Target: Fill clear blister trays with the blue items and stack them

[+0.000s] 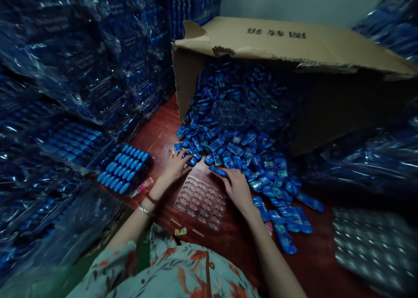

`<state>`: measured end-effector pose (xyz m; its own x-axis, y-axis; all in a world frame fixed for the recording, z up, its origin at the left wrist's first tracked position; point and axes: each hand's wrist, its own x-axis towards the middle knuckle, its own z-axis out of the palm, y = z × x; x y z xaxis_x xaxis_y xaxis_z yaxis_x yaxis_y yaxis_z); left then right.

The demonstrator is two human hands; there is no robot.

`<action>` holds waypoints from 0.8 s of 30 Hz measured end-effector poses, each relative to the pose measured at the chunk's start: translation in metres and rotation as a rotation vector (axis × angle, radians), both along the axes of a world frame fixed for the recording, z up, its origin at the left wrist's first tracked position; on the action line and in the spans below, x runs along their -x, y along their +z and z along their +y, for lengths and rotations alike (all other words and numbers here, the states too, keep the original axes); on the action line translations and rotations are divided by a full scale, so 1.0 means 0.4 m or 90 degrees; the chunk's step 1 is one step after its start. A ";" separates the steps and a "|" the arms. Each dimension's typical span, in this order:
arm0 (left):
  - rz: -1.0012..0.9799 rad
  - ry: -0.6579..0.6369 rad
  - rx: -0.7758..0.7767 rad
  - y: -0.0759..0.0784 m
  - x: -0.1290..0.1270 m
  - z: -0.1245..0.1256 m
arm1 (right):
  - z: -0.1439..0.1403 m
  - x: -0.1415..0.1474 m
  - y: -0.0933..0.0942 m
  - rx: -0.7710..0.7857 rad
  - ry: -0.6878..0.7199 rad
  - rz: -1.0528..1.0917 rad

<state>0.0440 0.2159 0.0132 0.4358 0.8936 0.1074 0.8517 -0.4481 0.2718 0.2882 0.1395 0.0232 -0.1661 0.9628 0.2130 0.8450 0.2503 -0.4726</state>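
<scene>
My right hand (pixel 237 187) pinches a small blue oval packet (pixel 217 172) between thumb and fingers, just above the far right corner of a clear plastic tray (pixel 200 202). The tray lies on the red tabletop with rows of moulded hollows. My left hand (pixel 176 164) is left of the tray's far edge, fingers stretched out and apart. Its fingertips touch a few loose blue packets (pixel 193 160); whether one is gripped is hard to see. Beyond both hands spreads a heap of printed blue packets (pixel 235 148), spilling out of a cardboard box (pixel 261 39) lying on its side.
To the left stands a tray filled with rows of blue oval pieces (pixel 124 169), beside a pink wrapper (pixel 145 184). Plastic-wrapped blue stacks (pixel 75 50) rise at the left. A stack of clear trays (pixel 372 246) sits at the lower right. Small yellow scraps (pixel 180 231) lie near me.
</scene>
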 end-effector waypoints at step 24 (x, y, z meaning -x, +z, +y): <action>-0.630 0.141 0.335 0.034 -0.058 -0.167 | -0.113 0.099 0.074 0.128 0.053 -0.329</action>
<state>0.0673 0.1490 0.0270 0.1965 0.9759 -0.0946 0.2055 0.0534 0.9772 0.2484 0.0945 0.0529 -0.2777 0.9551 -0.1031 0.9605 0.2740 -0.0484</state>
